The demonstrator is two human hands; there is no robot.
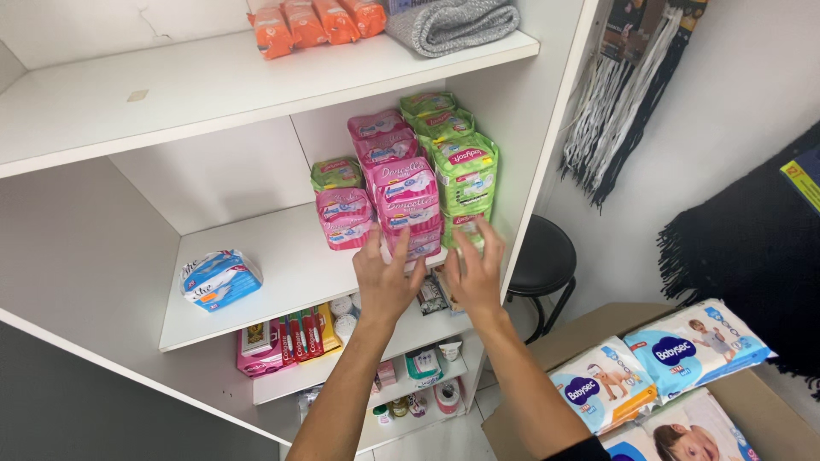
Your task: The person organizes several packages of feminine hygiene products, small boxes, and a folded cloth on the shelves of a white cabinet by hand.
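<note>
At the centre of the frame, the left hand (386, 277) presses open fingers on the lowest pink pack (416, 242), and the right hand (476, 271) spreads against the green pack (465, 224) beside it; neither grip has closed. Pushing both stacks evenly should keep them upright. They stand on a white shelf (282, 256); a cardboard box (760, 401) of diaper packs fills the lower right.
</note>
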